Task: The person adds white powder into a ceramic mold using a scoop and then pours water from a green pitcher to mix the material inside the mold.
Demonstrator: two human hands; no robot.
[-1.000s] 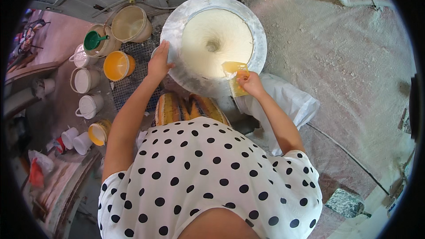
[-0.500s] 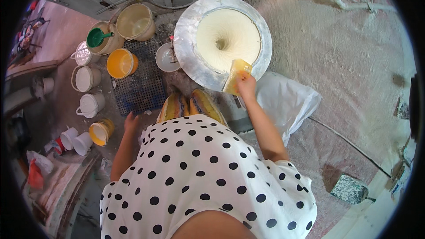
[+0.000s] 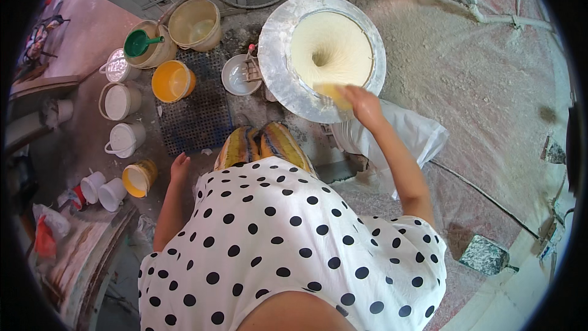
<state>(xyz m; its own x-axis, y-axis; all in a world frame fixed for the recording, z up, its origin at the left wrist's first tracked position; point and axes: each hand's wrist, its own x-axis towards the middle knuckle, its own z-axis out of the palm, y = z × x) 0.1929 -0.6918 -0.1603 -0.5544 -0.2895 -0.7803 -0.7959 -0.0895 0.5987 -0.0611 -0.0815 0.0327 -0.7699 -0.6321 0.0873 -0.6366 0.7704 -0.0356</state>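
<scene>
My right hand grips a flat yellow scraper, blurred by motion, at the near right of a round metal drum. The scraper lies across the wide silver rim and the edge of the opening. Inside the drum is a smooth cream-coloured mixture, funnelled down to a dark hole in the middle. My left hand hangs low by my left side, fingers loosely apart, holding nothing.
Left of the drum stand a white bowl, a yellow bucket, a large beige bucket and a green dipper. Several white lidded pails line the far left. A white plastic sheet and a dustpan-like scoop lie right.
My right hand has swung to the right and slightly up along the drum's rim with the scraper, which has turned more level. The view has shifted a little. My left hand still hangs low.
</scene>
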